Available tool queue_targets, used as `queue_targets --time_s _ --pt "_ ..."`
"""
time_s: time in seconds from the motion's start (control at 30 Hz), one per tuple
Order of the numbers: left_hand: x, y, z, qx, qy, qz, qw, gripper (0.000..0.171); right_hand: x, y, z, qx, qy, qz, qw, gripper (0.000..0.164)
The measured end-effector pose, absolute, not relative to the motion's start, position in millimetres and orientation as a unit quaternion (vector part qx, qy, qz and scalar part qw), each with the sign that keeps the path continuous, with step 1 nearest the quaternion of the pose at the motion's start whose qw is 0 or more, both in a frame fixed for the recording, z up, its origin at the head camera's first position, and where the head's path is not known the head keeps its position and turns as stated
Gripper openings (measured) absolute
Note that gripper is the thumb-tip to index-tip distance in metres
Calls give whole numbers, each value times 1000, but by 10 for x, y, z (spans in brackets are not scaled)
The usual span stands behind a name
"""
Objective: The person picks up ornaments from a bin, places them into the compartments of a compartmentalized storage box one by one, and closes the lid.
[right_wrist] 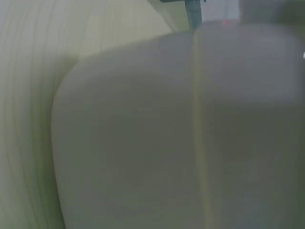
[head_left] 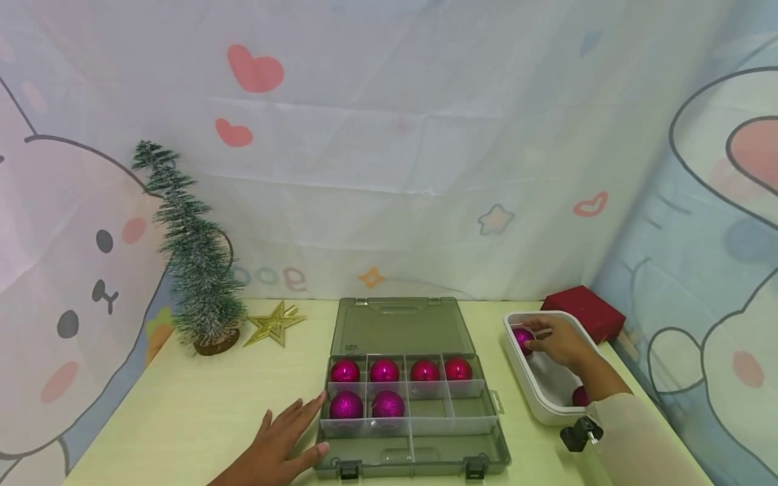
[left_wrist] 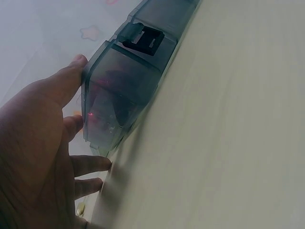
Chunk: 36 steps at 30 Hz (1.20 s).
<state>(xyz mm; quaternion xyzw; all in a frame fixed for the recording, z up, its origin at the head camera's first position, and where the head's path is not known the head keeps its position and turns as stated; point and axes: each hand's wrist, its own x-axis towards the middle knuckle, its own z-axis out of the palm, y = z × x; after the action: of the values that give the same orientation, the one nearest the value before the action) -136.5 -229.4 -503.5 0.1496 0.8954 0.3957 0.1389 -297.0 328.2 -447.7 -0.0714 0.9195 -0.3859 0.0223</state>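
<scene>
My right hand [head_left: 562, 343] reaches into a white bin [head_left: 529, 381], its thumb and fingers around a magenta bauble [head_left: 522, 340] at the bin's far left. Another bauble [head_left: 580, 396] lies at the near right of the bin, partly behind the wrist. My left hand [head_left: 281, 439] rests fingers spread at the left side of a grey see-through compartment box [head_left: 489, 453], its thumb on the rim. The box lies unlatched, lid [head_left: 402, 327] tipped back. Shiny baubles [head_left: 384, 371] fill the back row; two glittery baubles [head_left: 387, 404] occupy the left compartments of the middle row.
At the back left stands a small frosted Christmas tree [head_left: 203, 283] on a wooden base, with a gold star [head_left: 276, 323] beside it. A dark red box [head_left: 585, 313] sits behind the bin. A printed cloth [head_left: 389, 169] hangs behind the table.
</scene>
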Motion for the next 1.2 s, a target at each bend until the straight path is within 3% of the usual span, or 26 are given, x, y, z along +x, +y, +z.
queue_targets --time_s 0.23,0.53,1.2 --pt "-1359 -2298 -5041 151 895 396 138 78 -3033 3349 -4515 -44 921 -386 32 50" --pt "-1347 -2295 -5012 146 893 400 144 78 -3095 3400 -4532 -17 908 -411 84 54" --pt "-1371 -2308 -5052 156 893 399 139 77 -2999 3502 -4432 -32 907 -414 74 53"
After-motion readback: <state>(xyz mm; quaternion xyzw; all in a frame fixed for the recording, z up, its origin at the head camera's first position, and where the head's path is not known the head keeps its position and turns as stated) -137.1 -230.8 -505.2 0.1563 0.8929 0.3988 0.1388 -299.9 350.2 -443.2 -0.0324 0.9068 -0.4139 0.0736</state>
